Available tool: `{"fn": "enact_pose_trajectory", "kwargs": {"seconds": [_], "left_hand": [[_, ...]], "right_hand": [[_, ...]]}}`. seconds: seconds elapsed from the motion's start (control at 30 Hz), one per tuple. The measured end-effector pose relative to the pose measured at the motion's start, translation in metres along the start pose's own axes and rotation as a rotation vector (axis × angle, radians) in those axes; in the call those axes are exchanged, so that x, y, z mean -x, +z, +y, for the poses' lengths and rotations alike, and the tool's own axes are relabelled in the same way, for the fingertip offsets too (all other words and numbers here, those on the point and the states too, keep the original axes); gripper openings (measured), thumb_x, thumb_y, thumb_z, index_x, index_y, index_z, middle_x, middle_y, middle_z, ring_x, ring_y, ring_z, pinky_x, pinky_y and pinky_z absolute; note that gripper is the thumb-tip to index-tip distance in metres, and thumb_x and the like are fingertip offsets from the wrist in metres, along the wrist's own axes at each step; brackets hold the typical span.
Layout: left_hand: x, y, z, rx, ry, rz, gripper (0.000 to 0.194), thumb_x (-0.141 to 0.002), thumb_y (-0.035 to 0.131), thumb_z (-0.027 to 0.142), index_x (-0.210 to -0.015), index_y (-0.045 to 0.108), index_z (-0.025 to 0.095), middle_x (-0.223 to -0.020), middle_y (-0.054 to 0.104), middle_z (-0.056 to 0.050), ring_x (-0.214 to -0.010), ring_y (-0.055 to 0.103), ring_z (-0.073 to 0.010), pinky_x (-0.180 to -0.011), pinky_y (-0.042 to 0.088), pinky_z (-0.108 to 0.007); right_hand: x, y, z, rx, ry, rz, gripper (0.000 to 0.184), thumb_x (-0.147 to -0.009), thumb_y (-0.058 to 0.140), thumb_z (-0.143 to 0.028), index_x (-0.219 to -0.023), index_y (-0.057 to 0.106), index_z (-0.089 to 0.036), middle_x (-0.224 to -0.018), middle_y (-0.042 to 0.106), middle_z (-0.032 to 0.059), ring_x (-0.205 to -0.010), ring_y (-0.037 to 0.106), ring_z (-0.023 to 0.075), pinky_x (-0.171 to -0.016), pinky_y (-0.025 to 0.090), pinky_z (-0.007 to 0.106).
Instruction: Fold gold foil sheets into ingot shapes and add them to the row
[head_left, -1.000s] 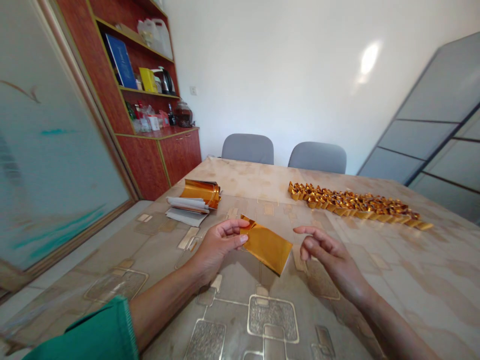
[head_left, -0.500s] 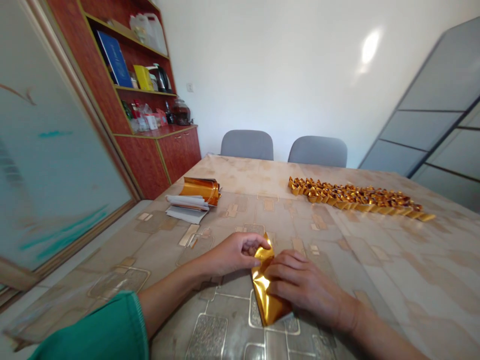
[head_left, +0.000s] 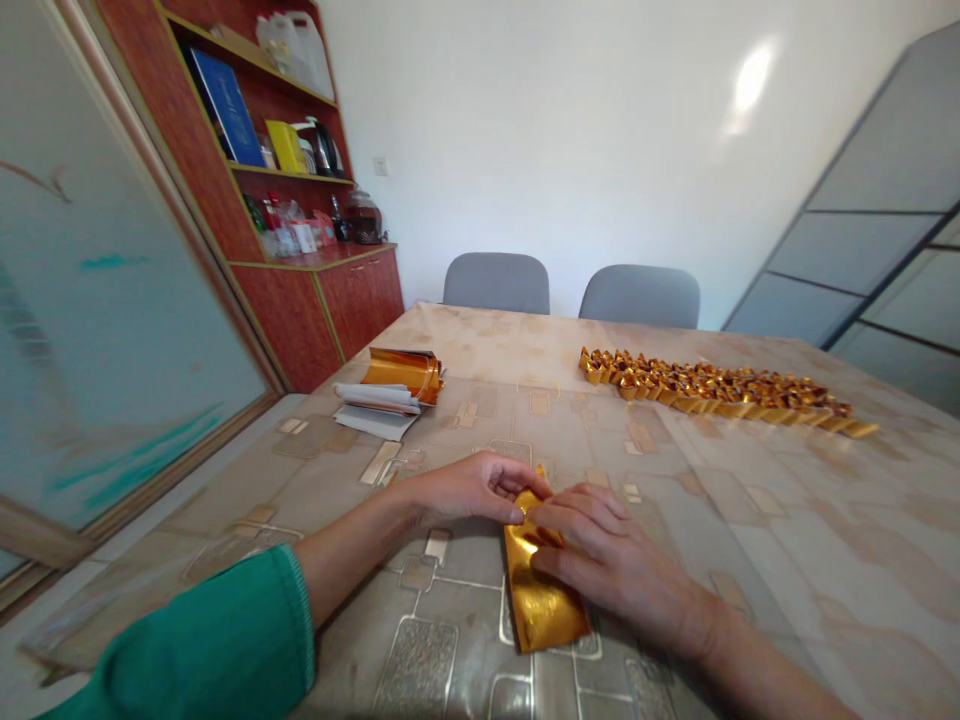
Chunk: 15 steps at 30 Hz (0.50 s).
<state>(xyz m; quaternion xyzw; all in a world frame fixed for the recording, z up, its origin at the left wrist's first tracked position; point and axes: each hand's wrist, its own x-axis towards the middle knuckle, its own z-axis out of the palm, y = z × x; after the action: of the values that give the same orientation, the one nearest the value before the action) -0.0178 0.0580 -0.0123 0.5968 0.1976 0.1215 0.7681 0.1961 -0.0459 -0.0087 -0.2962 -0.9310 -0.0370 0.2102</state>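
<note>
Since the frame one second ago, the gold foil sheet (head_left: 551, 610) has come down from the left hand (head_left: 484, 488) alone to between both hands, low over the patterned tablecloth (head_left: 375, 570). I find the left thumb and fingers pinching its far end; the right hand (head_left: 634, 565) lies over its right side, fingers curled, grip or mere press I cannot tell. I judge the step in hand as folding; the next move calls for even, light pressure. Foil is glossy, creased, bulged at the near end. Beyond the right hand stand rows of small, shiny folded pieces (head_left: 720, 390); beyond the left, a stack of curled foil (head_left: 401, 370) and pale, matt sheets (head_left: 375, 422).
</note>
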Motion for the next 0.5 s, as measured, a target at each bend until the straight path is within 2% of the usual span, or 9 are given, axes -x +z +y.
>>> {"fn": "enact_pose_trajectory", "kwargs": {"seconds": [0.1,0.23,0.37,0.47,0.5], "left_hand": [[-0.014,0.007,0.000,-0.247,0.079,0.029,0.040,-0.073,0.074,0.016,-0.113,0.068,0.018,-0.104,0.069,-0.006,-0.089,0.062,-0.0171,-0.079,0.046,-0.028],[-0.022,0.013,0.001,-0.656,0.237,0.154,0.047,-0.071,0.065,0.005,-0.116,0.065,0.020,-0.103,0.065,-0.005,-0.077,0.058,-0.0148,-0.067,0.044,-0.025],[-0.022,0.017,-0.001,-0.872,0.334,0.209,0.027,-0.074,0.066,0.008,-0.099,0.066,0.018,-0.093,0.062,-0.003,-0.076,0.056,-0.0153,-0.066,0.044,-0.024],[-0.018,0.018,-0.002,-0.992,0.389,0.179,0.008,-0.079,0.065,0.011,-0.084,0.067,0.017,-0.092,0.063,-0.005,-0.084,0.059,-0.0181,-0.074,0.046,-0.026],[-0.016,0.019,-0.002,-1.025,0.399,0.156,0.007,-0.082,0.063,0.012,-0.082,0.068,0.017,-0.092,0.065,-0.006,-0.086,0.060,-0.0190,-0.077,0.046,-0.027]], "right_hand": [[-0.003,0.005,-0.003,-0.113,0.004,-0.063,0.015,-0.098,0.053,-0.022,-0.103,0.067,-0.022,-0.112,0.070,0.0064,-0.108,0.059,0.0224,-0.100,0.045,0.042],[-0.001,0.007,0.000,-0.316,0.060,-0.106,0.021,-0.096,0.051,-0.020,-0.112,0.065,-0.021,-0.111,0.070,0.0062,-0.106,0.058,0.0215,-0.097,0.046,0.038],[0.000,0.006,0.002,-0.454,0.136,-0.113,0.024,-0.095,0.052,-0.017,-0.113,0.066,-0.024,-0.112,0.070,0.0047,-0.107,0.059,0.0197,-0.098,0.044,0.036],[0.001,0.005,0.002,-0.486,0.186,-0.109,0.023,-0.092,0.057,-0.016,-0.112,0.066,-0.023,-0.109,0.069,0.0048,-0.105,0.060,0.0195,-0.095,0.045,0.036],[0.002,0.005,0.001,-0.502,0.190,-0.110,0.022,-0.090,0.059,-0.016,-0.110,0.067,-0.022,-0.108,0.069,0.0049,-0.104,0.060,0.0195,-0.094,0.045,0.035]]}}
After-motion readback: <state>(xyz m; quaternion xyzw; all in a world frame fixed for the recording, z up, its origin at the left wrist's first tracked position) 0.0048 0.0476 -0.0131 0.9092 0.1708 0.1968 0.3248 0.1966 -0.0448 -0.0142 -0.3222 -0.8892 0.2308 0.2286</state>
